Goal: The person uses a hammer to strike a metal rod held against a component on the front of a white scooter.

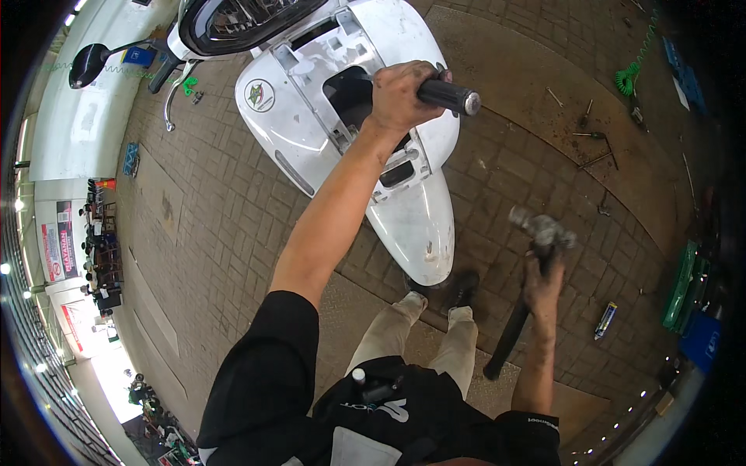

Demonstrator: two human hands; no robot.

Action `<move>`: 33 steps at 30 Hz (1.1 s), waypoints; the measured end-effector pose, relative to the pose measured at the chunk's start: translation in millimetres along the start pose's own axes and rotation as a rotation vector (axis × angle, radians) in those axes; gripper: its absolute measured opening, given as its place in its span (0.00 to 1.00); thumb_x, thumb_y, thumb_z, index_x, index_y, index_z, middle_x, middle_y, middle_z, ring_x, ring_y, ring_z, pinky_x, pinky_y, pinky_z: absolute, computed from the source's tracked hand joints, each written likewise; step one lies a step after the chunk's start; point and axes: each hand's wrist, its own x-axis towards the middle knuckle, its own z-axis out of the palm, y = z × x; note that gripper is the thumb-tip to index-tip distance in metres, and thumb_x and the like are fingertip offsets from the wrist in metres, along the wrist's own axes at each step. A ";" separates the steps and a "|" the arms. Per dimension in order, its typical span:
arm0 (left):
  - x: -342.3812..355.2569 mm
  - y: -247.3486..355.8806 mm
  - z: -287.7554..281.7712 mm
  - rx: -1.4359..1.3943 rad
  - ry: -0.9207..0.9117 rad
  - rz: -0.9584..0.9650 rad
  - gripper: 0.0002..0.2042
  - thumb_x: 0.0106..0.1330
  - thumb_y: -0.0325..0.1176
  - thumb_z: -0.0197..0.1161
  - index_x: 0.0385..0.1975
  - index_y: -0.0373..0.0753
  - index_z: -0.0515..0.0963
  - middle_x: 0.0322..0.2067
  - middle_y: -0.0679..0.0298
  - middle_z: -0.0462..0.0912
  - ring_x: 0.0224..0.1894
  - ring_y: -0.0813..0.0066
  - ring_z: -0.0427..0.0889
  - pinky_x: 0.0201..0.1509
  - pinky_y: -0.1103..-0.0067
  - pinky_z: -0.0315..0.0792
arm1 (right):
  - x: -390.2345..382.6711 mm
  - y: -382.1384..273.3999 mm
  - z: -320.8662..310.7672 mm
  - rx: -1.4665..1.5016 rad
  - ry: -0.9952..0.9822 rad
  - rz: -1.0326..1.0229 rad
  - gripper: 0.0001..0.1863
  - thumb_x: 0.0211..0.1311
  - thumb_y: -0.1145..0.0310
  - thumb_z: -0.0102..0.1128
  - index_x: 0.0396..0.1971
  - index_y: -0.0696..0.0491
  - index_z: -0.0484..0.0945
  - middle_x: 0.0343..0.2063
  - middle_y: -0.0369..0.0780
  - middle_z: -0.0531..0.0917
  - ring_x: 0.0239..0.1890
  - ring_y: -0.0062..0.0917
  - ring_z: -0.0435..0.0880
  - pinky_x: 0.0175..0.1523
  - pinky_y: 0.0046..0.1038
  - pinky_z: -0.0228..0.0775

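Observation:
A white scooter front panel (408, 221) with scuffs and openings faces me. My left hand (398, 95) is over it, fingers wrapped round a thick black-handled tool (447, 96) with a round metal end cap. The tool's far part passes behind my fingers toward the dark opening in the panel; its tip is hidden. My right hand (543, 289) is low on the right, apart from the scooter, closed on a hammer (507, 342). The hammer's grey metal head is smeared by motion above my fingers, and its dark handle slants down to the left.
The scooter's headlight (241, 19), brake lever (172, 101) and mirror (90, 65) are at the upper left. Several hand tools (594, 136) lie on the brick floor at right, with a small tube (606, 320) and a green toolbox (681, 283). A green coiled hose (626, 80) hangs farther off.

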 end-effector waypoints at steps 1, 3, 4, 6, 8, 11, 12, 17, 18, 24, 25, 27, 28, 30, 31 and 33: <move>1.4 0.4 0.3 -0.004 0.002 0.001 0.10 0.46 0.26 0.65 0.12 0.36 0.68 0.11 0.61 0.70 0.11 0.69 0.70 0.15 0.80 0.63 | -3.3 19.5 -1.6 -0.002 0.004 -0.001 0.10 0.57 0.75 0.52 0.39 0.60 0.67 0.26 0.38 0.73 0.30 0.21 0.72 0.35 0.24 0.66; 1.0 1.3 -1.1 -0.015 -0.044 -0.026 0.10 0.42 0.28 0.68 0.14 0.37 0.70 0.13 0.62 0.71 0.12 0.70 0.71 0.16 0.81 0.64 | -14.9 61.3 -6.0 -0.215 -0.109 -0.055 0.11 0.58 0.72 0.52 0.39 0.61 0.67 0.25 0.40 0.73 0.29 0.25 0.71 0.35 0.27 0.66; -1.1 2.1 -5.0 -0.014 -0.049 -0.029 0.10 0.42 0.28 0.68 0.14 0.37 0.70 0.13 0.62 0.71 0.12 0.70 0.71 0.16 0.81 0.64 | -22.9 65.9 -5.1 -0.213 -0.113 -0.050 0.11 0.58 0.72 0.52 0.39 0.61 0.67 0.25 0.40 0.73 0.29 0.25 0.71 0.35 0.27 0.66; -5.5 5.5 -13.8 -0.019 -0.217 -0.099 0.11 0.37 0.37 0.68 0.17 0.42 0.74 0.18 0.67 0.77 0.21 0.71 0.77 0.26 0.77 0.70 | -39.0 73.5 -4.1 -0.208 -0.149 0.152 0.13 0.60 0.67 0.51 0.38 0.62 0.68 0.26 0.45 0.74 0.30 0.29 0.73 0.36 0.29 0.66; -1.1 11.6 -13.6 -0.034 -0.247 -0.086 0.12 0.36 0.38 0.69 0.21 0.43 0.75 0.20 0.69 0.77 0.23 0.71 0.77 0.29 0.76 0.70 | -57.3 105.9 -13.9 -0.238 -0.143 0.218 0.14 0.60 0.65 0.50 0.37 0.62 0.68 0.26 0.46 0.75 0.30 0.30 0.74 0.36 0.30 0.66; 7.4 14.2 -17.1 0.038 -0.307 -0.017 0.15 0.35 0.40 0.69 0.26 0.47 0.77 0.23 0.70 0.78 0.27 0.71 0.78 0.34 0.74 0.71 | -72.0 123.8 -17.3 -0.332 -0.119 0.160 0.14 0.61 0.62 0.49 0.32 0.60 0.69 0.22 0.42 0.73 0.23 0.26 0.72 0.29 0.28 0.64; 11.2 14.2 -18.6 0.118 -0.330 0.039 0.17 0.35 0.41 0.69 0.28 0.48 0.78 0.25 0.71 0.78 0.30 0.71 0.78 0.36 0.73 0.71 | -76.2 126.1 -18.6 -0.402 -0.094 0.035 0.16 0.62 0.60 0.48 0.26 0.59 0.70 0.16 0.37 0.71 0.16 0.20 0.70 0.22 0.26 0.61; 14.9 12.4 -19.8 -0.068 -0.487 -0.106 0.13 0.35 0.37 0.68 0.21 0.39 0.76 0.17 0.60 0.76 0.20 0.64 0.78 0.26 0.76 0.72 | -91.8 119.4 -20.9 -0.324 -0.106 0.177 0.15 0.61 0.60 0.49 0.32 0.59 0.70 0.22 0.41 0.73 0.24 0.26 0.72 0.28 0.29 0.64; 12.1 10.2 -18.5 -0.064 -0.489 -0.104 0.13 0.35 0.37 0.68 0.21 0.39 0.76 0.17 0.60 0.76 0.20 0.64 0.78 0.26 0.76 0.72 | -94.0 118.0 -19.1 -0.321 -0.084 0.141 0.17 0.62 0.57 0.48 0.26 0.58 0.69 0.15 0.35 0.70 0.18 0.18 0.69 0.21 0.25 0.61; 10.8 13.2 -8.8 -0.078 -0.385 -0.023 0.13 0.34 0.36 0.70 0.17 0.39 0.75 0.14 0.61 0.75 0.16 0.65 0.76 0.22 0.78 0.71 | -113.0 159.8 -25.1 -0.247 0.040 0.116 0.15 0.62 0.56 0.49 0.28 0.55 0.68 0.15 0.33 0.68 0.17 0.15 0.67 0.20 0.21 0.59; 10.8 11.8 -9.3 -0.079 -0.386 -0.022 0.13 0.34 0.36 0.70 0.17 0.39 0.75 0.14 0.61 0.75 0.16 0.65 0.76 0.22 0.78 0.71 | -114.3 161.6 -25.7 -0.247 0.040 0.122 0.15 0.62 0.56 0.49 0.28 0.55 0.68 0.15 0.32 0.68 0.17 0.15 0.67 0.20 0.21 0.59; 7.7 5.4 -16.7 -0.014 -0.402 -0.084 0.15 0.35 0.44 0.70 0.18 0.43 0.77 0.16 0.66 0.78 0.19 0.68 0.79 0.26 0.77 0.73 | -110.9 133.6 -18.6 -0.193 -0.034 0.228 0.15 0.61 0.57 0.49 0.29 0.55 0.68 0.15 0.32 0.68 0.17 0.14 0.66 0.19 0.21 0.58; 10.1 6.0 -19.4 -0.015 -0.404 -0.083 0.15 0.35 0.44 0.70 0.18 0.43 0.77 0.16 0.66 0.78 0.19 0.68 0.79 0.26 0.77 0.73 | -110.3 123.8 -17.5 -0.192 -0.034 0.229 0.15 0.61 0.57 0.49 0.29 0.55 0.68 0.15 0.32 0.68 0.17 0.14 0.66 0.19 0.21 0.58; 15.6 6.7 -25.7 -0.062 -0.339 -0.061 0.13 0.34 0.36 0.70 0.17 0.39 0.73 0.14 0.62 0.75 0.16 0.67 0.76 0.22 0.79 0.70 | -108.6 109.2 -15.1 -0.253 -0.046 0.315 0.11 0.62 0.67 0.46 0.35 0.60 0.69 0.22 0.41 0.74 0.23 0.24 0.70 0.29 0.28 0.64; 16.8 6.0 -26.7 -0.076 -0.330 -0.082 0.14 0.33 0.37 0.71 0.17 0.39 0.73 0.14 0.62 0.75 0.16 0.68 0.76 0.23 0.79 0.70 | -108.1 104.4 -15.2 -0.254 -0.042 0.317 0.11 0.62 0.67 0.46 0.35 0.60 0.69 0.22 0.41 0.74 0.23 0.24 0.70 0.29 0.28 0.64; 19.3 5.1 -28.2 -0.093 -0.333 -0.085 0.14 0.34 0.36 0.70 0.17 0.39 0.73 0.13 0.62 0.74 0.16 0.68 0.75 0.23 0.79 0.70 | -106.7 98.2 -15.1 -0.196 -0.031 0.339 0.12 0.62 0.65 0.46 0.32 0.61 0.69 0.20 0.41 0.73 0.22 0.23 0.69 0.27 0.28 0.63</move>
